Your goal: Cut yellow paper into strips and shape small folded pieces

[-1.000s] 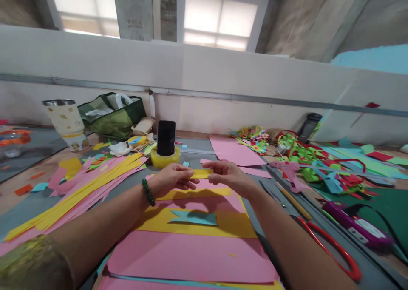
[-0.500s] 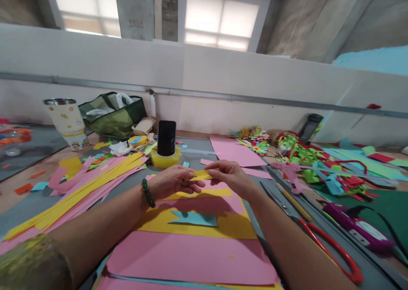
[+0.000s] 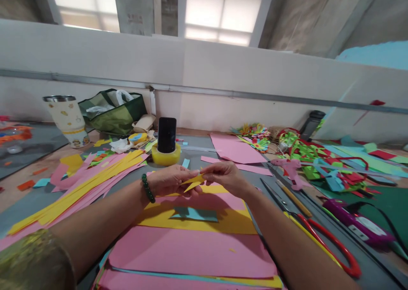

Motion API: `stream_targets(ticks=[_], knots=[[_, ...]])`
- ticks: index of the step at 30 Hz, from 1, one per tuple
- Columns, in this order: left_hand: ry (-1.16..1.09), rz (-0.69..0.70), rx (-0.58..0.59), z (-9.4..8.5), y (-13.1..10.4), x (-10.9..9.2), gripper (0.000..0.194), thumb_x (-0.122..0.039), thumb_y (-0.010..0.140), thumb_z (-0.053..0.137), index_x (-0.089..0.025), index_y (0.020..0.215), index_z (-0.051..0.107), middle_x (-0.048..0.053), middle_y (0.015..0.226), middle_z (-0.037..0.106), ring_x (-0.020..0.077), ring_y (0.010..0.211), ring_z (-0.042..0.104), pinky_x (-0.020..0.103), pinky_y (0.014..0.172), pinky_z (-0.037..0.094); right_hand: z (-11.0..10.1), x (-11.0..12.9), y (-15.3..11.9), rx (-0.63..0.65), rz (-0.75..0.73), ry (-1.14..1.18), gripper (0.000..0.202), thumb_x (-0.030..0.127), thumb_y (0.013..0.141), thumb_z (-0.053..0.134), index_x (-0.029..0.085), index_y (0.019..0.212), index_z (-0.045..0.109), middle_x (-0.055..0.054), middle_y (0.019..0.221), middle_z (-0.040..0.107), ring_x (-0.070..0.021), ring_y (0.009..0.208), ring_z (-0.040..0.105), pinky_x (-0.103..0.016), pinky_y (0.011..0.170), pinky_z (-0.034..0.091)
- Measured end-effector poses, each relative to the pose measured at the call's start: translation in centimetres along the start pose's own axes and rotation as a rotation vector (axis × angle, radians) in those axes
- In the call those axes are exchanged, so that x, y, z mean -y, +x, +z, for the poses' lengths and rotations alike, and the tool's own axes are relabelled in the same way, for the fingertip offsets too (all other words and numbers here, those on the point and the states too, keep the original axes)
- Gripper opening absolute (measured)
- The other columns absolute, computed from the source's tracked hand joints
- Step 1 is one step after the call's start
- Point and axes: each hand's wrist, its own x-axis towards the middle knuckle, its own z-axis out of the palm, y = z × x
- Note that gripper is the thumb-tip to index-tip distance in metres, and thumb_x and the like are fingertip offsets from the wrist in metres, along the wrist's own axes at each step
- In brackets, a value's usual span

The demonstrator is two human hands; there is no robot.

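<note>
A small yellow paper piece with a pointed, split end is held between my two hands above the paper stack. My left hand, with a green bead bracelet at the wrist, pinches its left side. The fingers of my right hand are closed on its right part, and the fingertips of both hands nearly meet. Below them, a light blue paper piece with a notched left end lies on a yellow sheet. Under that is a pink sheet.
Red-handled scissors, a yellow-handled tool and a pink glue gun lie at right. Paper strips spread at left. A phone stands in a tape roll behind my hands; a tumbler stands far left.
The yellow piece has turned from a flat strip stretched between my hands to a tilted one showing a pointed split end. My hands have moved closer together.
</note>
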Motion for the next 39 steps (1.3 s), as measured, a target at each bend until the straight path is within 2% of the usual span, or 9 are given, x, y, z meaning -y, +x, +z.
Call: stream_targets(ticks=[6, 9, 12, 18, 25, 39], knots=[[0.063, 0.008, -0.041, 0.2, -0.1, -0.1, 0.037, -0.044, 0.068, 0.076, -0.01, 0.079, 0.068, 0.007, 0.073, 0.069, 0.009, 0.059, 0.059, 0.022, 0.06, 0.042, -0.3, 0.2, -0.3, 0.041, 0.041, 0.001, 0.027, 0.03, 0.064, 0.078, 0.016, 0.085, 0.071, 0.0, 0.064, 0.069, -0.0115, 0.058, 0.065, -0.026, 0.06, 0.053], [0.085, 0.012, -0.088, 0.3, 0.0, 0.0, 0.036, -0.044, 0.065, 0.078, -0.011, 0.075, 0.066, 0.005, 0.072, 0.068, 0.0096, 0.057, 0.059, 0.024, 0.058, 0.042, -0.6, 0.5, -0.4, 0.049, 0.111, 0.032, 0.03, 0.037, 0.071, 0.072, 0.016, 0.092, 0.068, -0.002, 0.07, 0.071, -0.0128, 0.06, 0.066, -0.028, 0.064, 0.054], [0.117, 0.025, -0.13, 0.4, 0.2, 0.1, 0.036, -0.043, 0.063, 0.078, -0.011, 0.074, 0.066, 0.005, 0.07, 0.069, 0.0103, 0.058, 0.059, 0.024, 0.06, 0.044, -0.5, 0.8, -0.5, 0.011, 0.14, 0.048, 0.034, 0.046, 0.077, 0.063, 0.015, 0.091, 0.067, -0.004, 0.069, 0.071, -0.0133, 0.06, 0.067, -0.029, 0.065, 0.054], [0.189, 0.047, -0.149, 0.9, 0.0, 0.2, 0.04, -0.049, 0.064, 0.075, -0.011, 0.077, 0.066, 0.009, 0.075, 0.07, 0.0143, 0.064, 0.064, 0.025, 0.062, 0.045, 0.5, 1.1, -0.4, -0.079, 0.062, -0.06, 0.031, 0.04, 0.062, 0.077, 0.014, 0.076, 0.066, 0.002, 0.058, 0.065, -0.0119, 0.053, 0.064, -0.025, 0.056, 0.051], [0.231, 0.102, -0.195, 1.4, -0.1, 0.3, 0.04, -0.049, 0.063, 0.075, -0.013, 0.077, 0.065, 0.009, 0.077, 0.071, 0.0163, 0.068, 0.067, 0.024, 0.062, 0.045, 0.4, 1.0, -0.4, -0.069, 0.054, -0.121, 0.03, 0.041, 0.063, 0.076, 0.014, 0.071, 0.066, 0.001, 0.055, 0.063, -0.013, 0.052, 0.065, -0.023, 0.051, 0.049], [0.129, 0.072, -0.142, 1.2, 0.0, 0.5, 0.034, -0.041, 0.063, 0.078, -0.012, 0.075, 0.066, 0.008, 0.076, 0.071, 0.0151, 0.067, 0.066, 0.025, 0.063, 0.046, 0.3, 1.0, -0.6, -0.076, 0.075, -0.128, 0.032, 0.039, 0.06, 0.078, 0.014, 0.076, 0.066, 0.001, 0.057, 0.065, -0.0151, 0.057, 0.066, -0.031, 0.06, 0.055]])
